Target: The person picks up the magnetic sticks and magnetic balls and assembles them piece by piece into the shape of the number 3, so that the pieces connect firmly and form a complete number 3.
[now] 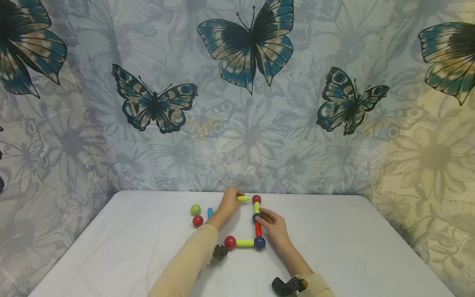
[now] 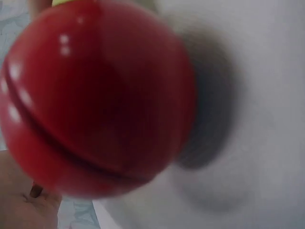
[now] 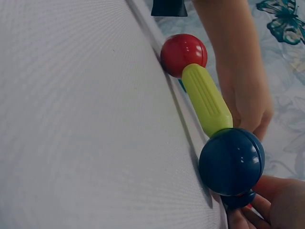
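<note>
My left hand (image 1: 229, 203) holds a yellow-green rod (image 1: 243, 198) near the table's far edge, its free end pointing right toward a red ball (image 1: 256, 199). From that ball a joined chain runs toward me: a yellow-green rod (image 3: 207, 98), a dark blue ball (image 3: 232, 161), a red rod (image 1: 258, 229) and another blue ball (image 1: 259, 242). There the chain turns left through a yellow-green rod (image 1: 245, 243) to a red ball (image 1: 230, 242), which fills much of the left wrist view. My right hand (image 1: 273, 226) pinches the middle blue ball from the right side.
Left of my left forearm lie a green ball (image 1: 195, 209), a loose red ball (image 1: 198, 221) and a blue rod (image 1: 210, 212), partly hidden by the arm. A white cloth covers the table (image 1: 356, 247). Behind it hangs a butterfly-patterned curtain (image 1: 252, 136).
</note>
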The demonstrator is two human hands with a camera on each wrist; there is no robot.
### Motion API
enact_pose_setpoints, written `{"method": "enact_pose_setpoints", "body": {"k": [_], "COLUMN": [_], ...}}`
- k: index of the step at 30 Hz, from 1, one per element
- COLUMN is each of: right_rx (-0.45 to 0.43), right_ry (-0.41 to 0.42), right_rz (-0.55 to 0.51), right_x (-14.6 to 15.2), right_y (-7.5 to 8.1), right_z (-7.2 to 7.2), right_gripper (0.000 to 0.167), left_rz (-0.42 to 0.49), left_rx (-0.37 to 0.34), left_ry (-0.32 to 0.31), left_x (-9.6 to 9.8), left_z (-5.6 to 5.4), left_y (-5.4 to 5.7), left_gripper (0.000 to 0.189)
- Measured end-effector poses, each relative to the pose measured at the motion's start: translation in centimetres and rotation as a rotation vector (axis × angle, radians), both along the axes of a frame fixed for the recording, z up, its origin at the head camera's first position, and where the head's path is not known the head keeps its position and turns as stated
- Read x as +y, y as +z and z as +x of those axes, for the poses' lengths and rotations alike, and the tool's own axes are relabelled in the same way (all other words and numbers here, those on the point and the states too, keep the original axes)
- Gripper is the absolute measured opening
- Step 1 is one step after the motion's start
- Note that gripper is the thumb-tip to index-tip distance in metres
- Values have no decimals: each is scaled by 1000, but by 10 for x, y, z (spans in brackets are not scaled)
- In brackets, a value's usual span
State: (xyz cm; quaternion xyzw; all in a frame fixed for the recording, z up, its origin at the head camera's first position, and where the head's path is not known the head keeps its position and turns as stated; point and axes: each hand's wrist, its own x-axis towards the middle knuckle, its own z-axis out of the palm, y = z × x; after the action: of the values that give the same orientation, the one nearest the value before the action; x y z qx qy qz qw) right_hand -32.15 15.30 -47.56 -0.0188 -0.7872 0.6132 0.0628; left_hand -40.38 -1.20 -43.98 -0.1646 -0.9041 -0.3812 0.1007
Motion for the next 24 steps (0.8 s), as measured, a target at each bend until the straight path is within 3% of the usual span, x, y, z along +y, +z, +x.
{"method": "enact_pose_setpoints", "body": {"k": [7, 24], "right_rx": [8, 36], "right_ry": [1, 19], "right_rz": [-4, 45], "right_x": [0, 1], "right_y": [1, -2], "right_z": [1, -1], "right_gripper": [46, 42], "left_rz": [-53, -29], "left_rx": [28, 31], "left_ry": [-42, -58], "left_x": [5, 7], "left_z": [-4, -3], "left_y": [1, 1], "left_gripper": [32, 33]}}
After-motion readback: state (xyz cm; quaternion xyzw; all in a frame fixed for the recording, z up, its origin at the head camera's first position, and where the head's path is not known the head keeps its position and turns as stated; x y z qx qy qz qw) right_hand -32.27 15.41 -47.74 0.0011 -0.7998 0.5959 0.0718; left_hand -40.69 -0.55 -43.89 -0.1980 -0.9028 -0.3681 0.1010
